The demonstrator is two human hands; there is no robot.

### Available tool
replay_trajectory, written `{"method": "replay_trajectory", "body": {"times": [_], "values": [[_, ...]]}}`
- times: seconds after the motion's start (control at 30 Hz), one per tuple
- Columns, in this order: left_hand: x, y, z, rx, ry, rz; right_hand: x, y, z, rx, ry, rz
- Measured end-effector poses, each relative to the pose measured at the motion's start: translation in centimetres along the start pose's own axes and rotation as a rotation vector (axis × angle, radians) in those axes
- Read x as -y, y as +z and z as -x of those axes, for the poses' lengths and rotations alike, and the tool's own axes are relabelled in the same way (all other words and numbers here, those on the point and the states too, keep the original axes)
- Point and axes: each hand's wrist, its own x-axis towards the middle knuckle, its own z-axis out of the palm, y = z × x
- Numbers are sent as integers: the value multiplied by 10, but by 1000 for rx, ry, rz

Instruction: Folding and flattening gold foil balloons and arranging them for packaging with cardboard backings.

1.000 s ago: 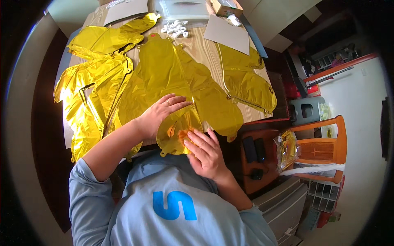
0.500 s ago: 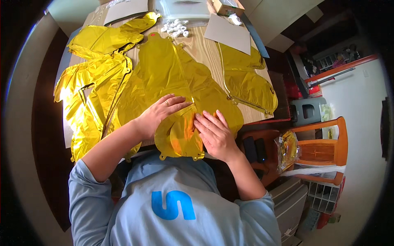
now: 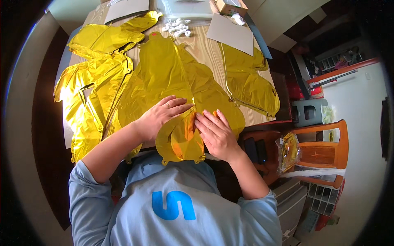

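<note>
A folded gold foil balloon (image 3: 180, 137) lies at the counter's (image 3: 205, 47) near edge. The left hand (image 3: 162, 117) presses flat with fingers spread; the right hand (image 3: 215, 133), flat too, has slid left onto the balloon. Far off, white clips (image 3: 176, 26) lie loose.

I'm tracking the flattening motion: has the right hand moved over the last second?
Yes. The right hand has slid left and up the gold foil balloon, away from the wooden chair and closer to the left hand.
</note>
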Motion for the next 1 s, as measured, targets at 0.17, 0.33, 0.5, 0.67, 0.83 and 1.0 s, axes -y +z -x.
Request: {"method": "replay_trajectory", "body": {"times": [0.17,0.33,0.5,0.67,0.83,1.0], "values": [[2,5,0,-3,-4,-22,1,1,0,20,-29,50],[-3,-4,-2,-22,-10,49,1,2,0,25,-38,60],[16,2,1,-258,-83,440,5,-3,-7,40,-42,67],[-17,-5,-14,-165,77,105,5,-3,-8,41,-43,86],[-6,11,-15,-135,16,-1,8,-5,-9,47,-43,102],[2,17,-15,-175,44,41,12,-8,-3,1,-50,106]]}}
